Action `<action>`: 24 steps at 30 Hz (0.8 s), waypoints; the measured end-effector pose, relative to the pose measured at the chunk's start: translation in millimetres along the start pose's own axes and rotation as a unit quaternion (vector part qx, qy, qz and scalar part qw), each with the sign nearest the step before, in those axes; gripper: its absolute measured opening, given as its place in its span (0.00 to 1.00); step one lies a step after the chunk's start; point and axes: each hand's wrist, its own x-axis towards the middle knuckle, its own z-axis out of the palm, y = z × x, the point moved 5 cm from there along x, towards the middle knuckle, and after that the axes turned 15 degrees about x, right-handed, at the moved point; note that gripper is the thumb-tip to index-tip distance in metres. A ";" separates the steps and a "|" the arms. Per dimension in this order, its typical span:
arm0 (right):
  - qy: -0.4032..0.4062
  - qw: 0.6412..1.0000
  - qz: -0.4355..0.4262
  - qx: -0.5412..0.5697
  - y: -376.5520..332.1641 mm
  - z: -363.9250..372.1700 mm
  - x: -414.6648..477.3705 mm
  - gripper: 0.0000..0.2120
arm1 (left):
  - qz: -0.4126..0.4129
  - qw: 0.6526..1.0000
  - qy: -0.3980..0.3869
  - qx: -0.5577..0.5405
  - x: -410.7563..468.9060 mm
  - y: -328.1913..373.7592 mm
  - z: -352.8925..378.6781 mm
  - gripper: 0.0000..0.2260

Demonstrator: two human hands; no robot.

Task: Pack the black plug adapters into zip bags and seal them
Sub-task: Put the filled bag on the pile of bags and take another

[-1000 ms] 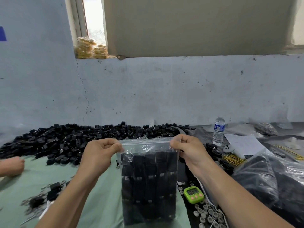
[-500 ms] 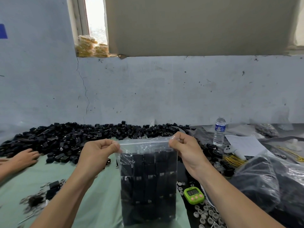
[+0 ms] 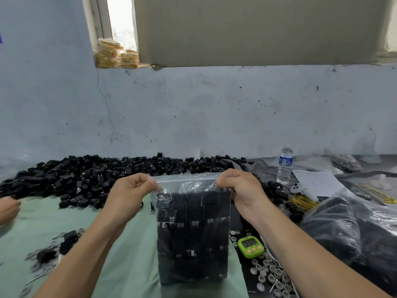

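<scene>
A clear plastic zip bag (image 3: 191, 233), packed tight with black plug adapters (image 3: 193, 214), stands upright at the near centre over the pale green tabletop (image 3: 129, 265); I cannot tell whether its base rests there or hangs. The left hand (image 3: 131, 194) pinches the bag's top left corner and the right hand (image 3: 240, 190) its top right corner, both clamped on the zip strip, well apart. The likely trouble is the seal. The top row sits just beneath the strip, so a metal prong or bulging block could keep the middle from closing, and the bag's weight could then pull it open or out of the pinch. Counted: one bag, two hands on it, roughly five columns by four rows of adapters on its facing side. The loose heap of black adapters (image 3: 96, 175) along the far wall is beyond counting. On the right stand one clear water bottle (image 3: 284, 166) and one lime-green digital timer (image 3: 250, 246); a third hand (image 3: 8, 208) shows at the left edge.
</scene>
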 end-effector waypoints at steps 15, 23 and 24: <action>-0.046 0.994 -0.076 -0.068 -3.1 -0.4 -5.8 0.15 | 0.145 0.902 -0.122 0.387 8.9 109.7 65.2 0.05; -0.092 0.989 -0.061 -0.096 -0.8 1.5 -7.4 0.07 | 0.127 0.937 -0.133 0.298 11.8 103.5 74.6 0.03; -0.090 0.990 -0.059 -0.091 -0.3 2.2 -7.3 0.07 | 0.122 0.940 -0.133 0.290 12.3 103.0 74.2 0.03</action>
